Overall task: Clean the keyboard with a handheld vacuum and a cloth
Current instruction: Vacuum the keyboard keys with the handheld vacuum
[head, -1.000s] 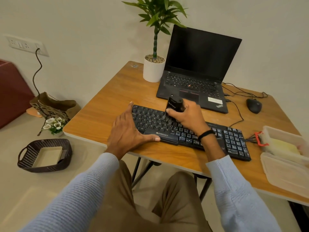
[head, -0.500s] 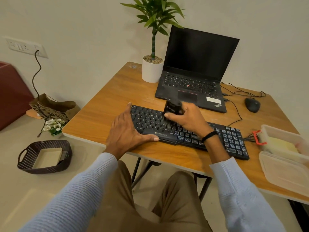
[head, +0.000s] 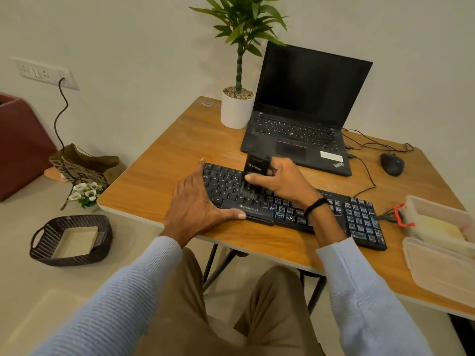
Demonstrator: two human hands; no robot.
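Observation:
A black keyboard [head: 359,219] lies near the front edge of the wooden table [head: 164,160]. My right hand [head: 285,181] grips a small black handheld vacuum [head: 254,168], held upright with its brush end down on the keys left of the middle. My left hand [head: 195,209] rests flat at the keyboard's left end, thumb along its front edge. A yellow cloth [head: 437,224] lies inside a clear plastic box [head: 421,206] at the right.
An open black laptop [head: 303,124] stands behind the keyboard, beside a white potted plant [head: 237,109]. A mouse [head: 392,164] and cables lie at the back right. The box's lid [head: 437,273] sits at the front right. A basket [head: 72,240] and flowers [head: 86,192] are on the floor at the left.
The vacuum's brush end has shifted slightly left over the keys. My left hand has stayed on the keyboard's left end.

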